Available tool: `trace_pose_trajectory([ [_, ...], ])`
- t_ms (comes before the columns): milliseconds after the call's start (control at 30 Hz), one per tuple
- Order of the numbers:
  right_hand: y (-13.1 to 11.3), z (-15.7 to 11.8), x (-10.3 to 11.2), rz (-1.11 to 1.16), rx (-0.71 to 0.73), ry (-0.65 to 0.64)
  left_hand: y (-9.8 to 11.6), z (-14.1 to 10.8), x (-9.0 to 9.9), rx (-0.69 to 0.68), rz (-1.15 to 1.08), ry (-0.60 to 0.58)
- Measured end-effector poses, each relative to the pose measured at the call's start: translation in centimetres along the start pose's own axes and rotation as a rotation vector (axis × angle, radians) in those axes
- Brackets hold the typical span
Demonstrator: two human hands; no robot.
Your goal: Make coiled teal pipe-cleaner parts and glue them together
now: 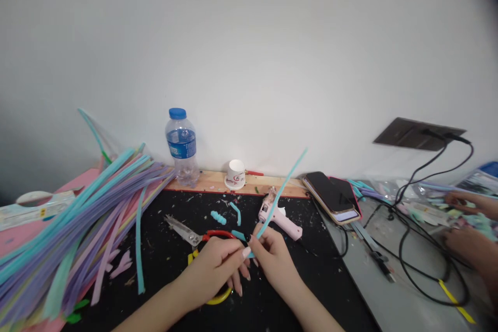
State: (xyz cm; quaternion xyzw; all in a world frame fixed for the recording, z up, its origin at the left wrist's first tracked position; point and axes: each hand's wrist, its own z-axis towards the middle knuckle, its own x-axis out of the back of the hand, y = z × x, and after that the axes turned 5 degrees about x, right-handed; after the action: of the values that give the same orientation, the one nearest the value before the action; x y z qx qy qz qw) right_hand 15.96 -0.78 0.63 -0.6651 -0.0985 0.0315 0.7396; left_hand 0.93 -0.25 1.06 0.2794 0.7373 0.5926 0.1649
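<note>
Both hands meet over the black mat, low in the middle of the view. A long turquoise strip (283, 187) rises from between their fingertips and leans to the upper right. My right hand (274, 257) pinches it near its lower end. My left hand (220, 264) is closed at the strip's bottom end, thumb and forefinger together. Scissors (192, 237) with red and yellow handles lie open under my left hand, their handles partly hidden. Just behind my right hand rests a pink glue gun (286, 223). Small turquoise pieces (218, 217) lie beyond the fingers.
Pastel strips (89, 207) are heaped at the left. A water bottle (181, 145) and a paper cup (235, 174) stand against the wall. Phones (334, 194) and black cables (404, 249) are at the right, where another person's hands (470, 238) handle pastel pieces.
</note>
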Motion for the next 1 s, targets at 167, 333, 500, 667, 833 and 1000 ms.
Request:
trace_pose_trajectory([
  [167,-0.1,-0.2,0.1,-0.055,0.062,-0.019,0.3,0.1,0.0,0.023,0.043,0.001],
  [333,0.2,-0.2,0.4,-0.043,-0.018,-0.084,0.7,-0.2,0.5,-0.125,0.276,0.004],
  [500,0.2,-0.1,0.5,0.108,-0.203,-0.18,0.3,-0.5,1.2,-0.393,0.679,0.058],
  [667,0.1,-0.2,0.3,0.223,-0.368,-0.188,-0.1,-0.6,1.5,-0.489,0.929,0.084],
  [833,0.0,-0.3,0.2,0.25,-0.372,-0.153,0.1,-0.6,1.8,-0.535,1.043,0.107],
  [1000,-0.1,-0.2,-0.1,0.308,-0.332,-0.115,-0.2,-0.4,1.6,-0.508,1.024,0.186],
])
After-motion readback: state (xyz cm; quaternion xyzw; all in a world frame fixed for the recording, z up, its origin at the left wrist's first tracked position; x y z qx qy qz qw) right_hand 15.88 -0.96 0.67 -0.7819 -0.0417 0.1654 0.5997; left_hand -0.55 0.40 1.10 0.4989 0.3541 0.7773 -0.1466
